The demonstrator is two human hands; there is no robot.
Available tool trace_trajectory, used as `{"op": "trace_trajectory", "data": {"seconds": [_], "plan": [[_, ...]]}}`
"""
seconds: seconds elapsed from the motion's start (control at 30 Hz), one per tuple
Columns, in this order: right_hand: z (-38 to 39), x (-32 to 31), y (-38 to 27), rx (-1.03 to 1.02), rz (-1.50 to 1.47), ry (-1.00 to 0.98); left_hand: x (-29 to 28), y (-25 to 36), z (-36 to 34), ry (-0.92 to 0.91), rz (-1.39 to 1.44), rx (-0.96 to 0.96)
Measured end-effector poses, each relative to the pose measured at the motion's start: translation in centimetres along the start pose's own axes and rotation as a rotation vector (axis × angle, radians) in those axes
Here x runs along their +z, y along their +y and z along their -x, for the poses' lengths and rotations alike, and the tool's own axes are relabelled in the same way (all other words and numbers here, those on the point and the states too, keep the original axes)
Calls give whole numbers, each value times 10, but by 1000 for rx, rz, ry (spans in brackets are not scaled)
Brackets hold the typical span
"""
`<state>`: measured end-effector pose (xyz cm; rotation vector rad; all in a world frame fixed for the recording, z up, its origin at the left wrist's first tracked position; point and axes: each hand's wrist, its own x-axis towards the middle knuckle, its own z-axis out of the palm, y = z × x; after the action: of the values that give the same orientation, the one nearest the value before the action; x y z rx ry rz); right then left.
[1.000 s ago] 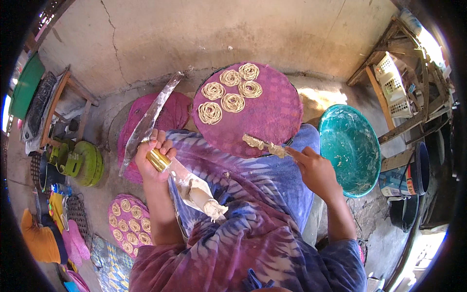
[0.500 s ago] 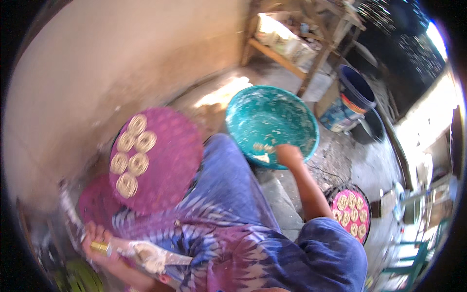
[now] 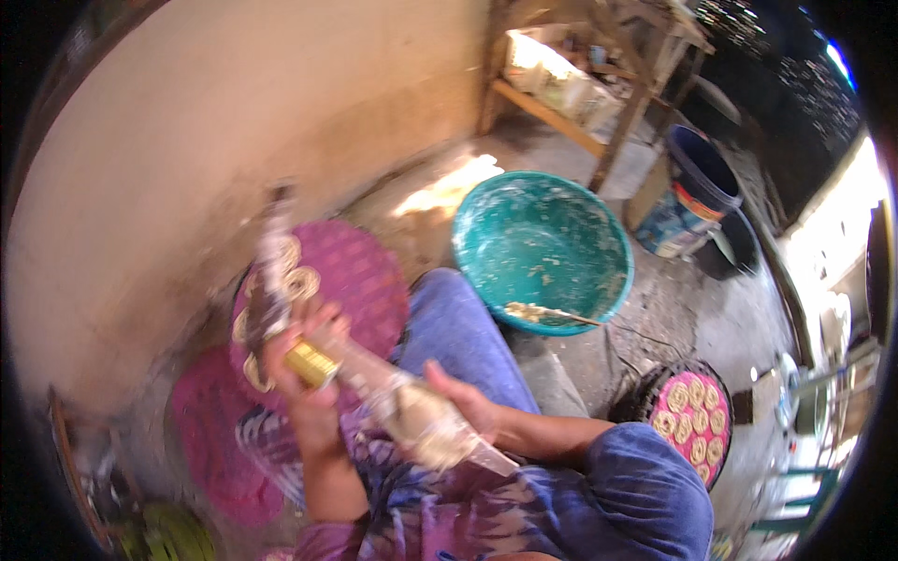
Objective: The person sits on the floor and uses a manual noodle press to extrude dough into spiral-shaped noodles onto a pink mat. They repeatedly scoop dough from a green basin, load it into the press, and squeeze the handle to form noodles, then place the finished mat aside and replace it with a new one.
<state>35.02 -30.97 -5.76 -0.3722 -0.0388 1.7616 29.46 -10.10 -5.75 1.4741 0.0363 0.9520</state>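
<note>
Over the lap, the right hand (image 3: 463,407) has its grip clamped on the dough-filled body of a clear piping bag (image 3: 412,416), which lies tilted across the knees. The left hand (image 3: 304,360) has its grip closed around the bag's gold nozzle (image 3: 311,363), just above a round purple mat (image 3: 360,276) carrying dough spirals (image 3: 299,280). Beyond the knee, a teal basin (image 3: 543,248) sits on the floor with a dough-coated stick (image 3: 547,315) resting on its near rim. Further right, a blue bucket (image 3: 687,192) stands beside a wooden frame (image 3: 608,103).

Single head view, looking steeply down, close, somewhat blurred.
</note>
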Motion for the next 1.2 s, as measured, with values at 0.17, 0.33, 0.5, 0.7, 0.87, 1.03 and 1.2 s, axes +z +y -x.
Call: {"op": "trace_trajectory", "data": {"seconds": [0.17, 0.33, 0.5, 0.7, 0.87, 1.03, 1.2], "plan": [[42, -3, -23, -322, 21, 48, -49, -4, 12, -106, -726, -332], [52, 9, -34, -889, 662, 562, -19, 41, 45, -312, -215, -423], [35, 18, -28, -1187, 1329, 638, 7, 68, 29, -431, -370, -331], [61, 53, -50, -1051, 1992, 492, 8, 75, 25, -716, -729, -404], [79, 82, -44, -875, 2077, 498, 24, 55, 38, -841, -469, -599], [88, 70, -20, -611, 2152, 507, 72, 15, 31, -1088, -324, -242], [105, 29, -21, -691, 1924, 347, 160, -17, 26, -1205, -154, -315]]}}
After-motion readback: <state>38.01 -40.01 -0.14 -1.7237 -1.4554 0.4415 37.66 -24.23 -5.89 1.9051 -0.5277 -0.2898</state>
